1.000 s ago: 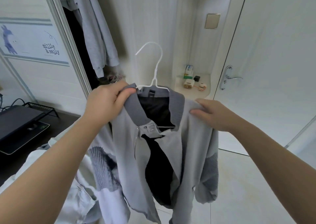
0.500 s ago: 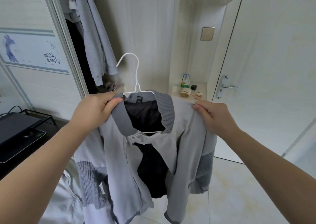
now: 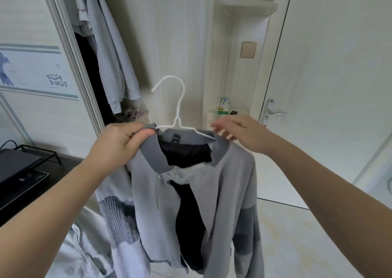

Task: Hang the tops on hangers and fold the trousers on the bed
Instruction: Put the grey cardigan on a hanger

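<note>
One grey jacket (image 3: 224,182) hangs mid-air, its hem cut off below. The left hand (image 3: 121,144) grips its collar and the white hanger (image 3: 178,108) sits half hidden inside the neck. The blurred right hand (image 3: 244,135) spreads loose fingers at the shoulder, contact unclear.

Grey jacket (image 3: 229,182) hangs open-fronted on the white wire hanger (image 3: 179,103), with dark lining showing, a darker ribbed collar and knitted sleeve panels. The left hand (image 3: 118,144) pinches the collar's left edge. The hook stands upright above, between both hands. The right shoulder sits just under the blurred right hand (image 3: 244,135), possibly touching.
</note>
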A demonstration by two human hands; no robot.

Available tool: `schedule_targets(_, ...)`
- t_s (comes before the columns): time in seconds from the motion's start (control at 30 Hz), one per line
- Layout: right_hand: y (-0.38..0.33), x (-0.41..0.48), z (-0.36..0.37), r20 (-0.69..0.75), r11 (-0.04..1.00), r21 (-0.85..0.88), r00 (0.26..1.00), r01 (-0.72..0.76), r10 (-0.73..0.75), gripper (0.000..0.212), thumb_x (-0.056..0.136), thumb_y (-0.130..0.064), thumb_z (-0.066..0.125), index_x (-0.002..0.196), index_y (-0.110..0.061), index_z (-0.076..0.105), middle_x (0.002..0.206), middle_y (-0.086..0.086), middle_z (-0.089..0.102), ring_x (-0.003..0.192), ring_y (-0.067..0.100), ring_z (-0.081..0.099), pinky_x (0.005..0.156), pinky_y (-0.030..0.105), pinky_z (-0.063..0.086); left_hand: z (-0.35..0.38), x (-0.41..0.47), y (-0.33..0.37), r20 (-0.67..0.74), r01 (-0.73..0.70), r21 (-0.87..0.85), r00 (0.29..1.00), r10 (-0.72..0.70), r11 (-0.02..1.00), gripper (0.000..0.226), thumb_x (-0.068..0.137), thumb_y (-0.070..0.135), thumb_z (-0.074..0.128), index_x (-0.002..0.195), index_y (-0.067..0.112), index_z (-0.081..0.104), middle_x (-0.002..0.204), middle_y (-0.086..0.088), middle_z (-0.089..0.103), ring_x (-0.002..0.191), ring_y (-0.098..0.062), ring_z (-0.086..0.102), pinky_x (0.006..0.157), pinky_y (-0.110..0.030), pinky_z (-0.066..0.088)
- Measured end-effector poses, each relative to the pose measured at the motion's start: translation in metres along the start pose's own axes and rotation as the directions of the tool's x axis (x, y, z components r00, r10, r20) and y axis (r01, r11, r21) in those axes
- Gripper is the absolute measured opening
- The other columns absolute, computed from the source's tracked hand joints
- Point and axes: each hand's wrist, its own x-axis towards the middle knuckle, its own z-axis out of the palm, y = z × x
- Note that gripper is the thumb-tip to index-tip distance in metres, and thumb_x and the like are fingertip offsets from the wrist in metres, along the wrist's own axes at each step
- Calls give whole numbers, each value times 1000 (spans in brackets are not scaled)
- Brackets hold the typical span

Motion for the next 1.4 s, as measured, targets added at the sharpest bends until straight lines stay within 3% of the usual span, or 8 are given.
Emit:
schedule_targets(0.17,-20,-9,31,62,991,42,990,125,-128,40,105,-36,45,66,-34,51,63,-17,52,62,1,48,69,26,38,9,7,15,-1,51,12,999,-51,999,24,100,46,44,78,46,52,62,16,57,66,-3,58,61,-14,38)
schedule_targets(0.3,-23,-13,33,-25,976,149,987,161,-159,34,100,-27,59,66,-26,59,57,-15,48,56,1,44,61,17,34,13,5,14,-1,119,30,993,-119,992,34,99,51,40,67,41,48,60,11,53,65,-8,55,62,-24,37)
schedule_targets(0.43,-12,-11,22,-133,969,203,984,140,-115,32,98,-23,62,71,-7,60,62,-2,48,59,6,44,60,20,34,19,-18,-4,31,213,96,976,-217,972,49,89,58,59,128,27,59,121,7,58,114,-18,53,100,-40,43)
schedule_targets(0.57,4,-6,12,-170,968,228,983,105,-66,31,100,-18,59,76,1,61,69,4,52,65,7,47,63,16,35,33,-41,-10,-56,423,56,906,-420,904,65,92,32,71,149,28,41,143,-5,45,125,-23,48,98,-35,41)
schedule_targets(0.77,27,-4,8,-146,973,226,989,52,-18,30,101,-21,59,79,0,66,72,9,55,68,10,50,64,21,36,20,-44,-24,-87,280,321,960,-266,905,46,104,40,34,127,19,68,103,-11,75,87,-37,70,70,-48,57)
schedule_targets(1.03,28,-16,10,41,965,261,999,-7,-4,29,100,-18,59,75,-8,68,73,11,57,71,13,54,72,30,40,-27,-14,-30,-160,291,141,950,-268,946,25,107,22,42,91,9,58,64,1,56,59,-27,54,58,-33,35)
schedule_targets(1.23,11,-14,11,-23,942,326,997,79,-76,30,100,-13,57,75,2,63,69,8,50,67,13,47,64,20,37,-21,13,-35,194,574,45,798,-571,818,39,105,39,49,83,14,70,82,-4,72,83,-25,67,71,-29,47)
schedule_targets(1.4,8,-7,17,-88,946,317,995,74,-49,35,100,-15,59,66,-20,68,63,-5,55,63,6,50,61,14,38,-5,11,4,404,440,-162,846,-348,883,46,104,27,55,64,47,69,58,24,58,56,4,53,59,-11,37)
